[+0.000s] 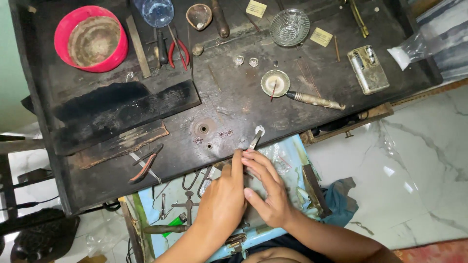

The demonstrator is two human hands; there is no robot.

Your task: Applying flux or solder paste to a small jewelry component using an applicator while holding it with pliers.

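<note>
My two hands meet at the near edge of a dark, worn wooden workbench [243,97]. My right hand [265,187] grips metal tweezers [255,138] that point up and away, with a small silvery piece at their tip. My left hand [225,197] lies against it, its index finger touching the base of the tweezers. Several tiny silver ornaments [225,133] lie on the bench just left of the tweezers, beside a round metal hole plate [203,128].
A red bowl [91,39] stands far left; red-handled pliers [178,48], a glass dish [289,27], a small round pan with a handle [292,90] and a metal box [368,69] lie further back. An open drawer [185,204] with tools sits under my hands.
</note>
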